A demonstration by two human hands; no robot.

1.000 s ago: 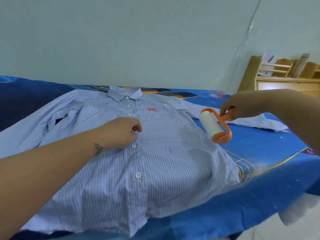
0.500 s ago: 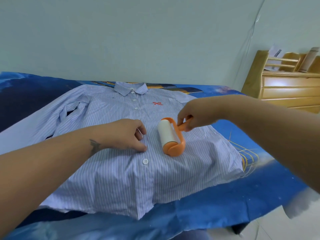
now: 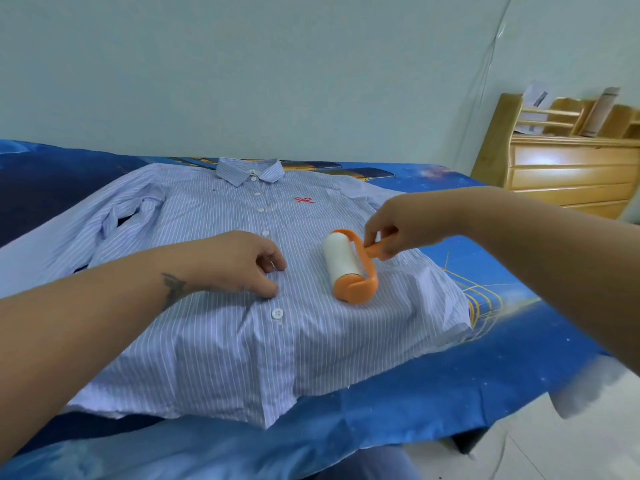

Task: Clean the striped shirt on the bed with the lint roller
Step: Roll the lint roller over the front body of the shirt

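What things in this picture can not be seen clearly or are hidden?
- Head view: shirt fabric under the lint roller is hidden by the roller.
- Lint on the striped shirt: too small to see.
- Button placket under the left hand: covered by it.
- Roller handle: mostly wrapped by the right hand.
- Wooden dresser: cut off by the right edge.
- Red chest emblem: too small to read.

A blue-and-white striped shirt (image 3: pixel 221 327) lies flat and buttoned on a bed with a blue printed sheet (image 3: pixel 502 348), its collar toward the wall. The left hand (image 3: pixel 239 263) presses on the shirt beside the button line, and the right hand (image 3: pixel 401 220) pinches the orange handle of a lint roller (image 3: pixel 348 266), whose white roll touches the shirt front. A wooden dresser (image 3: pixel 568 174) stands at the far right.
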